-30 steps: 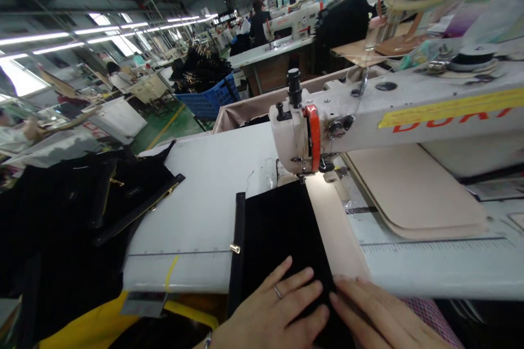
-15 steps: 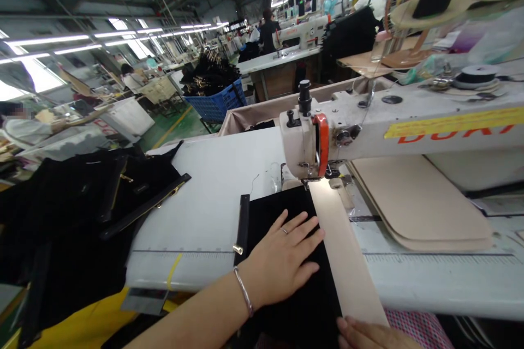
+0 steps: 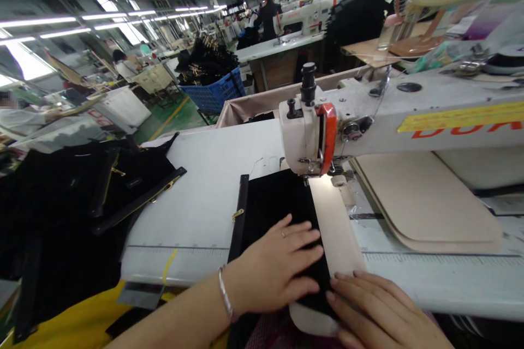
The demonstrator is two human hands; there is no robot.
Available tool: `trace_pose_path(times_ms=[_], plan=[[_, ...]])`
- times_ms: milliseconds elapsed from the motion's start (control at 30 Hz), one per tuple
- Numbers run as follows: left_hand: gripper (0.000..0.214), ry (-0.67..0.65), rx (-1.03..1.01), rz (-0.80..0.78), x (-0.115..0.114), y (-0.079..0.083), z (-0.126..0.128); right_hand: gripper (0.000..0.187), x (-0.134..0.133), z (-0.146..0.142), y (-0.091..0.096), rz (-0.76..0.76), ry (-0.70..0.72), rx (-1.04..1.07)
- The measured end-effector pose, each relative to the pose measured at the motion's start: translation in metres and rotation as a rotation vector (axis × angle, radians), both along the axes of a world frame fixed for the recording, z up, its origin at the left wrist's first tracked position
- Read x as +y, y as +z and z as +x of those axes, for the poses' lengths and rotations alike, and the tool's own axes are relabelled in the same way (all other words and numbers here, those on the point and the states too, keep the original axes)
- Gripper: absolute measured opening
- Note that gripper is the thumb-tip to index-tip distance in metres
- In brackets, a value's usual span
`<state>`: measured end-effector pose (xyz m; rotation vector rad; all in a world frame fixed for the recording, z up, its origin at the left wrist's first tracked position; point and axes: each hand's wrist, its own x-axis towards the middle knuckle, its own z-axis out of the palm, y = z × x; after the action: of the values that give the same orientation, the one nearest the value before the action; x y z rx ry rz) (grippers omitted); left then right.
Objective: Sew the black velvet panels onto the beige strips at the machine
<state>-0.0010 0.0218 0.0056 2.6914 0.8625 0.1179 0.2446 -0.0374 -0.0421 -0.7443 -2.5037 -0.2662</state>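
A piece of black fabric (image 3: 272, 199) lies under the head of a sewing machine (image 3: 305, 136), alongside a beige strip (image 3: 338, 229). My left hand (image 3: 274, 262) rests flat on the fabric, fingers spread. Closer to me, my right hand (image 3: 376, 305) has its fingers together over the beige strip, at the seam with the fabric; its thumb is not clearly seen. A dark zipper band (image 3: 241, 196) with a gold pull runs along the fabric's left edge. The strip's rounded near end shows below my hands.
Black pieces with zippers (image 3: 82, 191) are heaped at the left. Beige rounded panels (image 3: 434, 196) lie stacked right of the needle. Beyond the white table (image 3: 196, 174) stand a blue crate (image 3: 216, 90) of black items and another sewing machine (image 3: 307, 13).
The fabric and strip have shifted slightly away from me. My right hand has come up and forward along the strip, now more fully in view. My left hand stays spread on the fabric.
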Motion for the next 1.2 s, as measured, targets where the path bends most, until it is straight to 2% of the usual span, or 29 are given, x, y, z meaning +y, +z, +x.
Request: trace_pose_path(times_ms=[133,267,467,667,1000,1200], plan=[[0.030,-0.043,-0.056,0.041,-0.037,-0.005,-0.005,0.029,0.003,0.004,-0.004,0.017,-0.014,0.002],[0.023,-0.048,-0.107,0.131,-0.045,-0.017,-0.007,0.029,0.004,0.005,-0.008,0.079,0.003,-0.056],[0.021,-0.052,-0.148,0.124,-0.034,-0.021,-0.008,0.028,0.013,0.002,0.000,0.083,0.021,-0.077],[0.021,-0.030,-0.144,0.120,-0.018,-0.022,-0.008,0.027,0.025,-0.005,0.009,0.014,-0.008,-0.086],[0.021,-0.061,-0.141,0.188,0.012,-0.029,-0.002,0.038,0.041,-0.004,-0.001,-0.126,-0.065,-0.017],[0.021,-0.076,-0.109,0.211,0.031,-0.030,-0.003,0.040,0.051,-0.008,-0.005,-0.259,-0.148,-0.008]])
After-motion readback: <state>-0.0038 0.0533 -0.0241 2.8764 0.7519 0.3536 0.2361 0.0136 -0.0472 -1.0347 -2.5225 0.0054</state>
